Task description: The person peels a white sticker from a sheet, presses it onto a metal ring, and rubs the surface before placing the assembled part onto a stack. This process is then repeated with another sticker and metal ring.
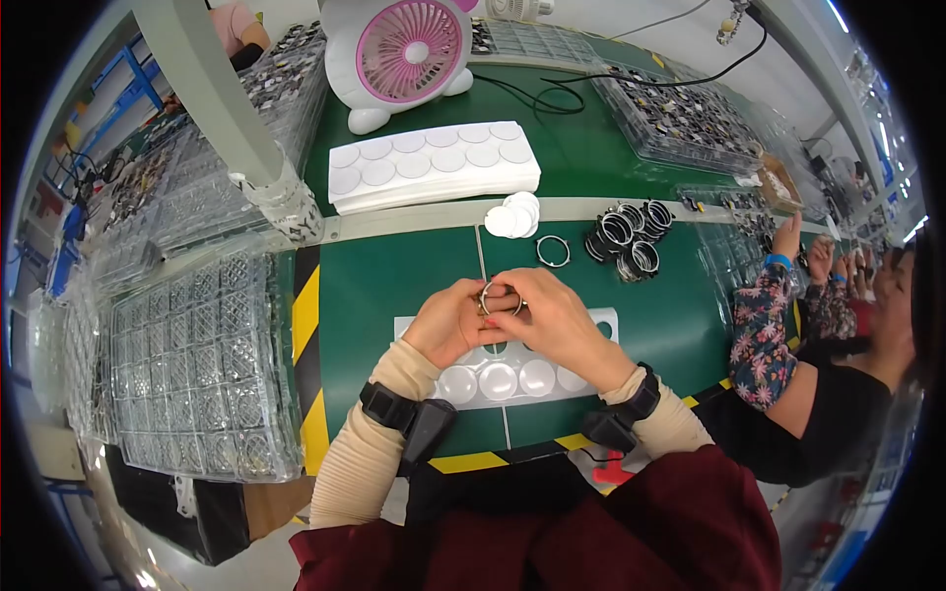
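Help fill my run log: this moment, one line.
held ring: between left hand and right hand | loose ring: on green table | stacked black rings: ahead, right

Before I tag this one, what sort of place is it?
Probably a small-parts assembly workshop: a green workbench edged with yellow-and-black tape, clear compartment trays beside it, and a co-worker on the right.

A white-and-pink fan (415,53) stood on the green bench (379,266) near a pale post (212,94), clear trays (197,364) lay stacked at left, and a co-worker's floral sleeve (761,340) showed at right.
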Demonstrator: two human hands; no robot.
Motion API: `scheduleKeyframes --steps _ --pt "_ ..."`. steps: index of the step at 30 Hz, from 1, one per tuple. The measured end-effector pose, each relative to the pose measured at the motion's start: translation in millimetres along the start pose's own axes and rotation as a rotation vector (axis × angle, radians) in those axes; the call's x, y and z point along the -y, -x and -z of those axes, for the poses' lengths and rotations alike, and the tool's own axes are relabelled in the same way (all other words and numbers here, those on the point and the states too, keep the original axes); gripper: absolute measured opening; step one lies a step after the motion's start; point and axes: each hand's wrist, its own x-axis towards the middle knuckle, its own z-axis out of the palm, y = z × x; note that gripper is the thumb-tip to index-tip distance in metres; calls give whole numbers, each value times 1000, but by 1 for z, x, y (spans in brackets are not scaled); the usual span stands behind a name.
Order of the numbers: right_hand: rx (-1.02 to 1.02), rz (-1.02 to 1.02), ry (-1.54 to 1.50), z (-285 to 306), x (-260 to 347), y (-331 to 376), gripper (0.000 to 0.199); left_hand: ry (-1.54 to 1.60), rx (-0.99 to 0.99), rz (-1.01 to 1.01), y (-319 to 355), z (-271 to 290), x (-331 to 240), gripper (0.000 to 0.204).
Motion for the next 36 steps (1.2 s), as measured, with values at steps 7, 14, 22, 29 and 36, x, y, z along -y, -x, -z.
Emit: scheduleKeyframes --steps 7,14,22,29,36 --pt "-100 1 372 28 -25 -13 36 -165 -17 104 5 -13 -4 44" --pt "-40 -36 344 27 -57 -13 32 -130 -19 33 5 -11 -6 40" --pt "-225 94 354 1 -51 -2 25 -113 -3 -76 7 -9 -14 40" --pt "-215 -22 285 -1 -52 0 27 -121 -30 -90 6 -2 -14 41" --pt "-132 141 396 8 -48 3 28 -114 -42 -91 6 1 -15 40"
